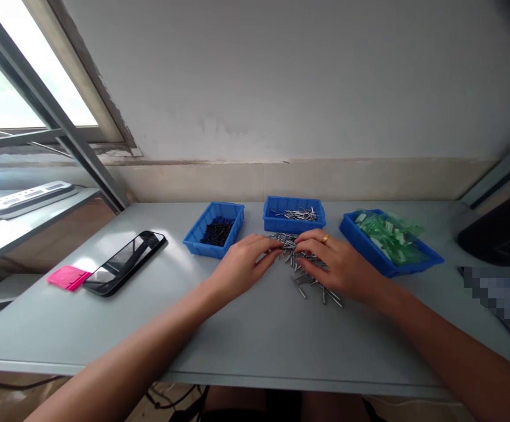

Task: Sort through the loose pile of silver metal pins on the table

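Observation:
A loose pile of thin silver metal pins lies on the grey table, just in front of the middle blue bin. My left hand reaches the pile's left side, with thumb and fingertips pinched on the ends of some pins. From the right, my right hand, with a gold ring on one finger, curls its fingers and thumb around pins at the top of the pile. Both sets of fingertips are close together, and the pins between them are partly hidden. More pins are spread under and below my right hand.
Behind the pile, a blue bin holds more silver pins. A left bin contains dark small parts; a right bin holds green plastic packets. Farther left lie a black-framed device and a pink packet. A black object stands right.

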`<state>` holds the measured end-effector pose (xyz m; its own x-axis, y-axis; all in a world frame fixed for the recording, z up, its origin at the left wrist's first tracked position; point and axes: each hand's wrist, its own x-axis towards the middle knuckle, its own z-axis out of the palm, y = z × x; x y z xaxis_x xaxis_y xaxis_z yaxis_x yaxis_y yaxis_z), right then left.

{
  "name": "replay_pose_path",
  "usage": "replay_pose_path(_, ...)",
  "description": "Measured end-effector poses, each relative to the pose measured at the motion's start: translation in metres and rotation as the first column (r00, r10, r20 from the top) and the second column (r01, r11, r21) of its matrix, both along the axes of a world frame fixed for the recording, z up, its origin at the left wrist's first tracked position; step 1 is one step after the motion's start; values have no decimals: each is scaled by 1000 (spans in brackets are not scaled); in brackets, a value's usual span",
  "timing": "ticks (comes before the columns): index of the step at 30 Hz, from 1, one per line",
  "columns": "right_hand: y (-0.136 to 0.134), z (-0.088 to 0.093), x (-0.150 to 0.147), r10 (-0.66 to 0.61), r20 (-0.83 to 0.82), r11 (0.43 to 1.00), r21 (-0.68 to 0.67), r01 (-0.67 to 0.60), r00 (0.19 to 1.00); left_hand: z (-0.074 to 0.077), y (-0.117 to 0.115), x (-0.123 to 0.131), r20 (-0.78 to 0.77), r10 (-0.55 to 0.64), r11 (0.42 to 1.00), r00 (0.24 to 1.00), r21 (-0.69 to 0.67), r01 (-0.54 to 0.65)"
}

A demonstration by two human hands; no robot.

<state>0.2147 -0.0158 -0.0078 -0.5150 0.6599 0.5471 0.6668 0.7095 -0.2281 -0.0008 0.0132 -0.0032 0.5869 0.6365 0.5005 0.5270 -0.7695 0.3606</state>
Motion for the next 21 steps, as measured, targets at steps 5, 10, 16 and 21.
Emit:
replay_pose_path(5,2,1,2,-74,19,997,-29,74,997,6,5,-4,68,84,994,994,68,-89)
replay_pose_path(10,3,1,3,-128,34,991,-41,129,991,7,6,-5,50,110,989,993,93,-114)
replay_pose_path(16,4,0,3,-142,95,986,-73,150,985,11,11,-11,7,164,961,986,226,-161)
replay_pose_path(21,5,-2,5,-125,146,983,-115,143,981,25,22,-25,-16,402,871,916,317,-376)
